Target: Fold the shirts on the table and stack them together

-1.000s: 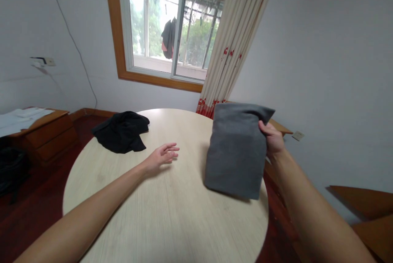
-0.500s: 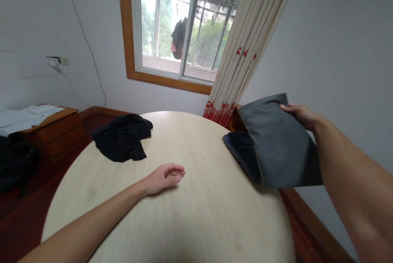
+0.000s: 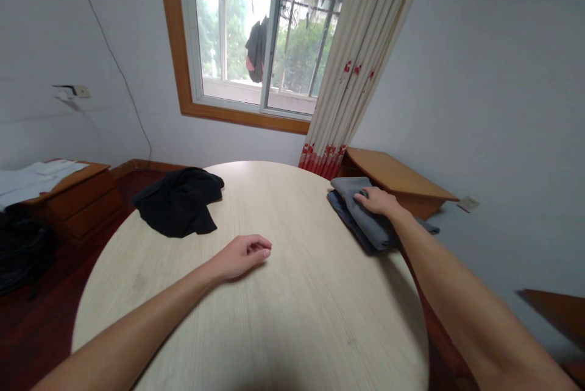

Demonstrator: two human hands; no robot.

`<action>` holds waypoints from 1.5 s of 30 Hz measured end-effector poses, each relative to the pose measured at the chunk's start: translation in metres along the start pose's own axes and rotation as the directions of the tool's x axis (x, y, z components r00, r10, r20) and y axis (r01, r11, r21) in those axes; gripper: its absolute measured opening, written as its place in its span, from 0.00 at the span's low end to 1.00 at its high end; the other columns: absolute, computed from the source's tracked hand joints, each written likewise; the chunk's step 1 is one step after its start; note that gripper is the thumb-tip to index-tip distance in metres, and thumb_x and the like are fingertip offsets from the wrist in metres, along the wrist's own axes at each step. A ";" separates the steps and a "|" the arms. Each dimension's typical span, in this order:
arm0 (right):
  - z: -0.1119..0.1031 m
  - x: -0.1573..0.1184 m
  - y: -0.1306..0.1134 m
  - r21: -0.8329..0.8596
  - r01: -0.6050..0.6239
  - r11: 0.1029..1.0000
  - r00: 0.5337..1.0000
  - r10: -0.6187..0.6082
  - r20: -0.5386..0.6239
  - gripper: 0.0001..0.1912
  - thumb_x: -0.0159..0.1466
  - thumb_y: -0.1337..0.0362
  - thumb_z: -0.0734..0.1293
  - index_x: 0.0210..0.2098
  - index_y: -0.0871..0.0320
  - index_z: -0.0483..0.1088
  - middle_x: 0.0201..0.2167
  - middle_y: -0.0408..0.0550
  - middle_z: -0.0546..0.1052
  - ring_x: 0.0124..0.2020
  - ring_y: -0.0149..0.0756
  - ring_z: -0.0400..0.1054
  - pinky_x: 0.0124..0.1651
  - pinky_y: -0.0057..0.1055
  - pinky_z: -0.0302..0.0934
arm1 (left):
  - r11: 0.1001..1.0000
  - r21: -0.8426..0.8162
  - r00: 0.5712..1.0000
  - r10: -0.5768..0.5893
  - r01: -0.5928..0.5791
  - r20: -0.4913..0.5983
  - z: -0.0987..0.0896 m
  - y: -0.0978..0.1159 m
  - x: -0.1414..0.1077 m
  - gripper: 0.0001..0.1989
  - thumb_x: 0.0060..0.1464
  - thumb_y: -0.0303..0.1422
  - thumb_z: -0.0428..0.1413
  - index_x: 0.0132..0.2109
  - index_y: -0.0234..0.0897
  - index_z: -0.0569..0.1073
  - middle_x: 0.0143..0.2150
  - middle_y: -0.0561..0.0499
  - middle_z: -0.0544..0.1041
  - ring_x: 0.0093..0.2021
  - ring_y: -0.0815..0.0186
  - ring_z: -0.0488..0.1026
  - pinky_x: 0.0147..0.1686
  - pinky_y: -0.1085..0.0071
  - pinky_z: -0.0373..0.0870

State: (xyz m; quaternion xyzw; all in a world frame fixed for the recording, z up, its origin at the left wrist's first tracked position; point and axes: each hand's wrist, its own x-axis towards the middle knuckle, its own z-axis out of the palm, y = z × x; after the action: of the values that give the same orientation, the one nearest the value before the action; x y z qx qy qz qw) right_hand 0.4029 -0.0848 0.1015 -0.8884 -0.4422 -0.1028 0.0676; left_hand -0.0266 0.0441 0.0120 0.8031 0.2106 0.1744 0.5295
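Near the middle of the round table [image 3: 292, 312], my left hand [image 3: 244, 255] rests with its fingers loosely curled to the thumb and nothing between them. My right hand [image 3: 377, 201] is closed on the grey cloth [image 3: 350, 184] at the table's right edge, its fingers and thumb pinching the upper layer. That cloth lies folded on top of a dark navy cloth [image 3: 342, 211], and part of it sticks out to the right behind my wrist. A crumpled black cloth [image 3: 180, 202] lies at the table's far left.
Behind the cloths on the right stands a wooden cabinet [image 3: 397, 173]. A low drawer unit [image 3: 86, 196] with papers [image 3: 41, 178] is at the left, beside a black bag [image 3: 22, 251]. Past the table are a window [image 3: 256, 44] and a curtain [image 3: 351, 68].
My right hand has moved left and lowered the grey cloth from raised above the table onto the navy cloth. My left hand's fingertips have drawn closer to its thumb. The view has shifted slightly right.
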 end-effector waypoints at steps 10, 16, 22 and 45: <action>0.028 -0.116 -0.163 0.339 0.325 0.883 0.911 -0.389 0.140 0.25 0.66 0.50 0.65 0.55 0.59 0.74 0.56 0.57 0.76 0.57 0.50 0.69 0.60 0.41 0.59 | 0.570 0.720 0.825 0.124 0.396 -0.551 -0.103 -0.012 0.022 0.35 0.56 0.49 0.56 0.66 0.36 0.66 0.73 0.33 0.54 0.71 0.37 0.48 0.66 0.37 0.42; 0.057 -0.125 -0.182 0.395 0.269 0.878 0.932 -0.340 0.122 0.21 0.67 0.53 0.65 0.53 0.59 0.74 0.56 0.55 0.76 0.56 0.46 0.69 0.57 0.37 0.60 | 0.539 0.521 0.682 -0.143 0.661 -0.718 -0.132 -0.056 0.001 0.45 0.56 0.54 0.53 0.73 0.35 0.53 0.73 0.26 0.51 0.69 0.29 0.52 0.59 0.30 0.51; 0.078 -0.133 -0.169 0.402 0.329 0.854 0.930 -0.367 0.018 0.19 0.67 0.57 0.65 0.54 0.59 0.74 0.59 0.56 0.73 0.61 0.45 0.65 0.63 0.39 0.56 | 0.490 0.566 0.711 -0.179 0.664 -0.680 -0.138 -0.055 0.000 0.24 0.63 0.38 0.46 0.63 0.42 0.71 0.66 0.36 0.67 0.61 0.38 0.67 0.56 0.37 0.63; 0.108 -0.119 -0.151 0.581 0.295 0.758 0.955 -0.229 -0.186 0.27 0.61 0.60 0.69 0.59 0.58 0.67 0.55 0.58 0.74 0.55 0.47 0.68 0.59 0.43 0.60 | 0.720 0.625 0.953 0.221 -0.302 0.205 -0.022 -0.008 0.001 0.18 0.61 0.44 0.56 0.55 0.45 0.78 0.64 0.43 0.71 0.64 0.49 0.65 0.62 0.47 0.61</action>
State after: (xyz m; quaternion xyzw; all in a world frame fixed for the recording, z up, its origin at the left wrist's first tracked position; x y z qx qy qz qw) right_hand 0.2255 -0.0628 -0.0279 -0.7429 -0.5678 -0.0110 0.3544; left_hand -0.0380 0.0648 0.0130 0.9666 0.1111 0.1167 0.1992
